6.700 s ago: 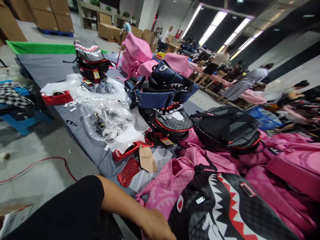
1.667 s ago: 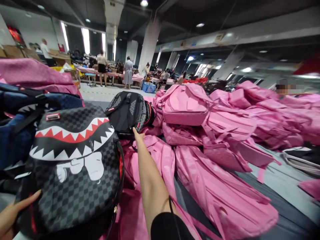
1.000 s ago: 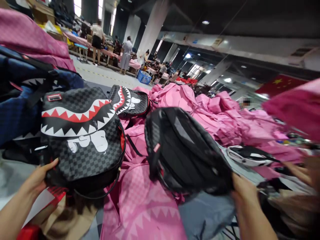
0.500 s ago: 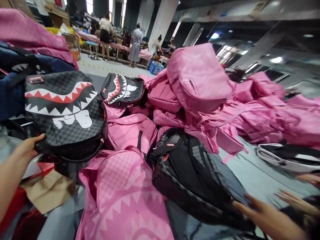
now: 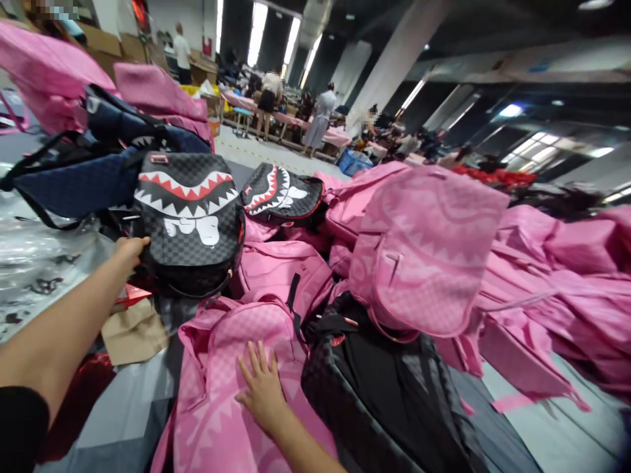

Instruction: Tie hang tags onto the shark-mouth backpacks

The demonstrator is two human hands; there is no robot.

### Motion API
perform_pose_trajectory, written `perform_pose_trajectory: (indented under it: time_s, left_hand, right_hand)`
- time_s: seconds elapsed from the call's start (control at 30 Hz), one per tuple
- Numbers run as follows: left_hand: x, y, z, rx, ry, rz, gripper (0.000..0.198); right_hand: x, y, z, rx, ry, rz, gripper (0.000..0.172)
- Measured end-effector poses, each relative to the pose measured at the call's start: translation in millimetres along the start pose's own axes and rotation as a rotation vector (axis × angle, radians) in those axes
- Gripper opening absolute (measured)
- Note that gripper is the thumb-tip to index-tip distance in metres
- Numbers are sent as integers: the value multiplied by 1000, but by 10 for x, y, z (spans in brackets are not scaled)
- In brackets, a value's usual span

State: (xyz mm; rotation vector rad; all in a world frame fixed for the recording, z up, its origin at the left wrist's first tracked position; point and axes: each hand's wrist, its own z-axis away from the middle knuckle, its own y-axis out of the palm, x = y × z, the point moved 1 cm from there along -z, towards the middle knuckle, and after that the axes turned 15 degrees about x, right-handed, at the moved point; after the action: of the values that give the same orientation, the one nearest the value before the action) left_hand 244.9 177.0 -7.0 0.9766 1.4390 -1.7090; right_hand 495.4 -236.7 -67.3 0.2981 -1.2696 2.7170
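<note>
My left hand reaches out to the lower left edge of a grey checkered shark-mouth backpack and touches it; its fingers are curled against the bag. My right hand lies flat, fingers spread, on a pink shark-print backpack in front of me. Just right of that hand a black checkered backpack lies back side up. Above it rests another pink backpack, tilted.
A second grey shark backpack lies farther back. A navy backpack and pink bags are stacked at left. A big heap of pink backpacks fills the right. Brown paper, clear plastic. People stand at far tables.
My right hand let go of the black backpack and came to rest flat on the pink shark-print bag. A pink backpack dropped onto the black one. My left hand stayed on the grey bag.
</note>
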Motion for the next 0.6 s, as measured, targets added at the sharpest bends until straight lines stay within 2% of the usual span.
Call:
perform_pose_trajectory:
  time_s: [0.07,0.1,0.17,0.2,0.27,0.33,0.37,0.43,0.5,0.53,0.57,0.6]
  left_hand:
    - [-152,-24,139,-116,-36,-69,86]
    - [-261,-18,221,-163,10,-134,89]
    - [-522,58,407,-201,202,-295,76]
    - [-652,138,508,-156,307,-366,68]
    - [-860,383,715,74,461,-476,66]
    - [-949,697,902,335,534,-637,80]
    - [-945,853,971,424,532,-732,90]
    - [-875,1110,1044,507,440,-867,101]
    - [-801,1269,1064,549,314,-910,93]
    - [-792,1319,1081,528,284,-925,87]
    - [-810,1361,1117,473,295,-943,82]
    - [-848,1407,1182,394,341,-959,79]
  right_hand:
    - [-53,-47,-71,23,22,15,74]
    - [-61,-93,-79,39,32,25,76]
    - [-21,-168,-94,88,63,53,79]
    - [22,-188,-118,118,79,73,79]
    - [130,-218,-204,165,114,126,80]
    - [219,-309,-317,222,140,188,87]
    - [240,-410,-371,263,120,208,89]
    - [189,-763,-458,372,-4,180,81]
    - [-44,-1307,-521,463,-245,1,57]
    - [-252,-1634,-554,374,-293,-81,46]
    - [-519,-1968,-591,220,-264,-89,41]
    - [-834,-2288,-632,68,-163,-63,40]
